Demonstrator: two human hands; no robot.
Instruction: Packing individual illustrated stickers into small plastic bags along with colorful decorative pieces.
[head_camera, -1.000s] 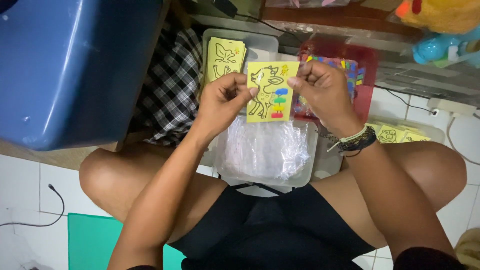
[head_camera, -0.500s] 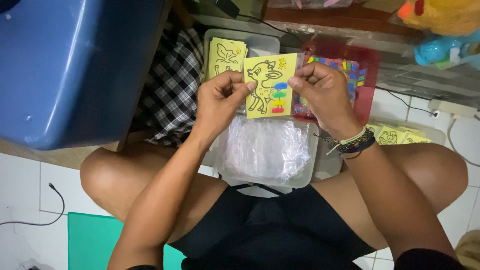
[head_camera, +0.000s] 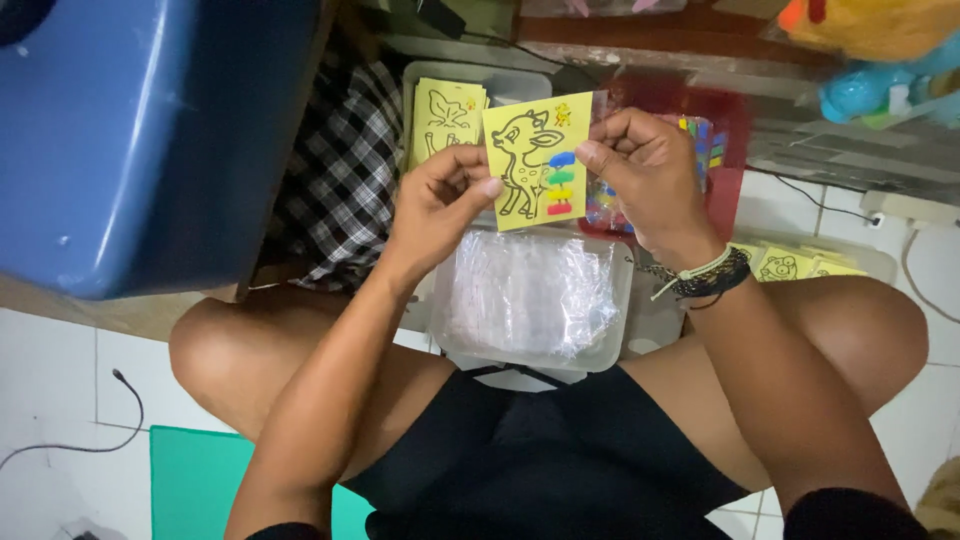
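Head view, left to right: blue plastic tub (head_camera: 140, 130) at far left; checked cloth (head_camera: 340, 170) beside it; left hand (head_camera: 440, 200) pinching left edge of yellow deer card (head_camera: 535, 160); right hand (head_camera: 645, 170) pinching right edge, card held upright above clear bin of plastic sleeves (head_camera: 530, 295).

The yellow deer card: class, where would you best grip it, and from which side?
Pinch the yellow deer card at its two long side edges, as the left hand and right hand do. It is thin, flat and upright, so fingers from either side leave the picture clear.
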